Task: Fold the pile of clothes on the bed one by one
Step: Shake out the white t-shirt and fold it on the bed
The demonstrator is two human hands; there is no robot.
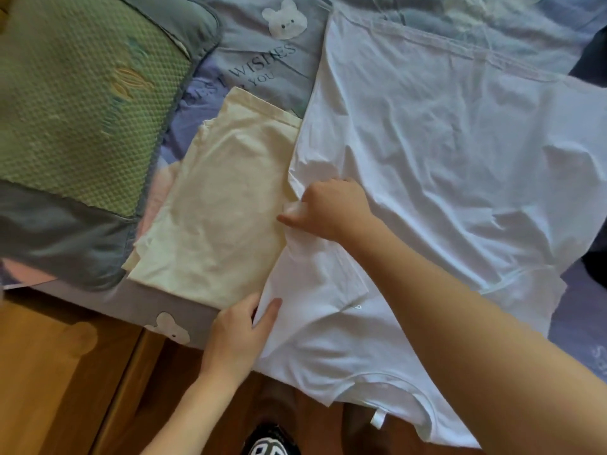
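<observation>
Lying folded at left on the bed (249, 50), the cream garment (213, 211) looks done. Left hand (238, 336) pinches the white shirt (443, 152) edge; right hand (328, 208) grips a sleeve fold. That shirt lies spread, barely begun; dark clothes (591, 60) wait.

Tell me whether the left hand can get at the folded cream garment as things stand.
Probably yes: the left hand, pinching the white T-shirt's edge, sits right beside the folded cream garment, with nothing between them.
</observation>
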